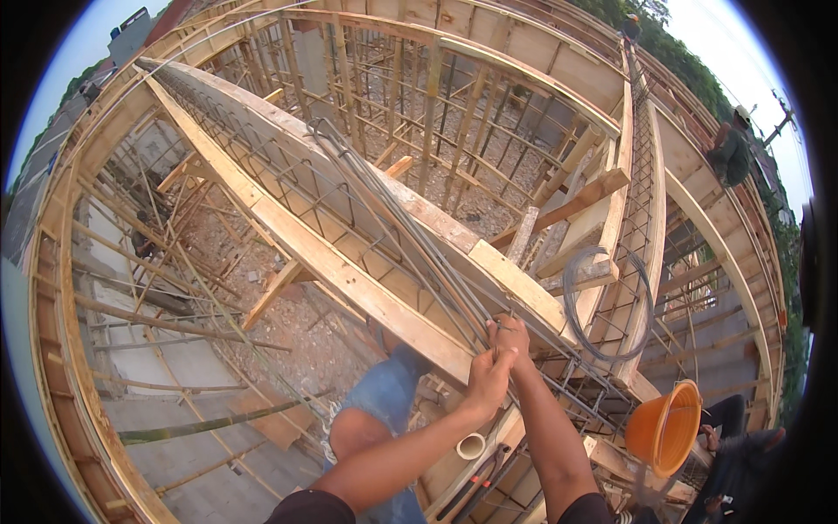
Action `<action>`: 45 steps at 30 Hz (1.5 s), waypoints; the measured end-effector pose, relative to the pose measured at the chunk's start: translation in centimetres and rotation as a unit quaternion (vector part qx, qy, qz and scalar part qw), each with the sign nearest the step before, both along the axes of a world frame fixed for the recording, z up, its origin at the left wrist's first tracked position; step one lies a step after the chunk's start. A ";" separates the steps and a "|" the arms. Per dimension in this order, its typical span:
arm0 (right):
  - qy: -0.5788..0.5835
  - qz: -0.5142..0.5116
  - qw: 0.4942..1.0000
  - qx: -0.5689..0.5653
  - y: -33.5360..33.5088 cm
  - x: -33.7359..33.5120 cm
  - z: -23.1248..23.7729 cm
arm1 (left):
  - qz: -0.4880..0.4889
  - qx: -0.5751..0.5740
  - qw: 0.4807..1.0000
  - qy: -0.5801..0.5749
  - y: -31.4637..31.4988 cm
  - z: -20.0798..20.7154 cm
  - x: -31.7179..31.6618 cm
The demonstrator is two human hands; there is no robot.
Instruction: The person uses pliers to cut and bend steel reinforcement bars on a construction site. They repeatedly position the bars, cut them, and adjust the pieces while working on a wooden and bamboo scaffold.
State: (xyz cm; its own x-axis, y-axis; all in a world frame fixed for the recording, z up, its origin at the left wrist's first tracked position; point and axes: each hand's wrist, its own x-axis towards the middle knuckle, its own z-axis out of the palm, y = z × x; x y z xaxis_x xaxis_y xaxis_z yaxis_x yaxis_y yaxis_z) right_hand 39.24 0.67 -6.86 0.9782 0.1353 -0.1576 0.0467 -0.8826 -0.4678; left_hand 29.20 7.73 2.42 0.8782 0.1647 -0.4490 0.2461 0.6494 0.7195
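Note:
A bundle of long steel bars (393,210) slants down to my hands, over a wooden beam form that holds a rebar cage (288,157). My right hand (511,337) is closed at the near part of the bundle, with a short piece of wire (505,327) showing by its fingers. Just below, my left hand (489,377) is closed against the right hand and wrist. Its fingers partly hide what it grips. The form's near plank (349,284) runs beside the bars.
A coil of wire (608,301) lies over the crossing form on the right. Nearer are an orange bucket (665,428), a pipe end (470,447) and red-handled pliers (476,480). Deep bays with bamboo props (434,113) drop away on both sides. Another person (731,148) is at the far right.

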 end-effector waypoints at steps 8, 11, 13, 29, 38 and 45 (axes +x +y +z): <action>-0.026 -0.021 0.999 0.018 -0.3 1.1 2.7 | 0.001 -0.006 1.000 -0.012 0.0 -0.7 0.1; 0.002 -0.023 1.000 0.001 -0.6 1.5 3.1 | -0.002 -0.006 1.000 0.000 0.0 -0.6 0.1; -0.012 -0.018 1.000 0.016 -1.3 1.2 3.7 | -0.003 -0.004 1.000 0.011 0.2 -0.2 0.2; -0.082 -0.051 0.994 0.046 -11.6 -13.5 3.0 | 0.081 0.002 0.997 -0.007 1.2 -0.3 0.6; -0.132 -0.028 0.989 0.054 -14.0 -16.2 1.5 | 0.089 0.007 0.996 -0.012 1.7 -0.3 0.6; -0.107 -0.035 0.993 0.021 -15.8 -16.9 0.9 | 0.080 -0.028 0.996 0.001 1.9 -0.3 0.9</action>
State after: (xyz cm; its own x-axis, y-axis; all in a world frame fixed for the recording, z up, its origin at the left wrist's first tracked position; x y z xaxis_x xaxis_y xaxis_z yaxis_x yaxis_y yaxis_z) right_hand 22.37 -15.10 -5.92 0.9959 0.0676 0.0598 0.0883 -0.8675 -0.4896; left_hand 30.11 9.59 2.09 0.8418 0.2765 -0.4636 0.1381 0.7199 0.6802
